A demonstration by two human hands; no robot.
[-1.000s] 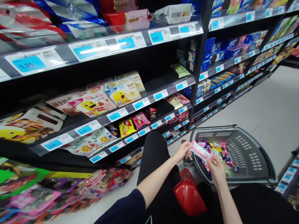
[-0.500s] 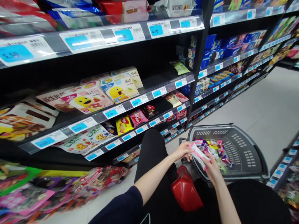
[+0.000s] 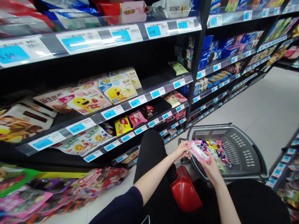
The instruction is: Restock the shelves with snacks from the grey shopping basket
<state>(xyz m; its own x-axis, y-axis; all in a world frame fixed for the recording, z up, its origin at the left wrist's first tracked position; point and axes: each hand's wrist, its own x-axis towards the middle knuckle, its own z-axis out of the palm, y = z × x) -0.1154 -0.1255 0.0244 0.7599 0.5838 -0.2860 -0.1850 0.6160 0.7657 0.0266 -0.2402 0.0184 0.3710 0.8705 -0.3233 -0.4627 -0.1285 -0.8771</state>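
A small pink and white packet is stretched between my two hands, over the near left rim of a grey basket. Its upper left end is pinched in my left hand. My right hand grips the lower right end, fingers closed on it. Inside the basket, several small colourful wrapped packets lie in a loose pile at the left side. Part of the pile is hidden behind the packet and my right hand.
Shelves with price labels run along the left; boxed snacks and a yellow packet sit on them. A red object stands between my legs. Bagged goods hang at lower left. Another shelf edges the right.
Both hands still hold the packet, which has turned slightly between them. The view has shifted a little, and the shelf goods appear slightly further left.
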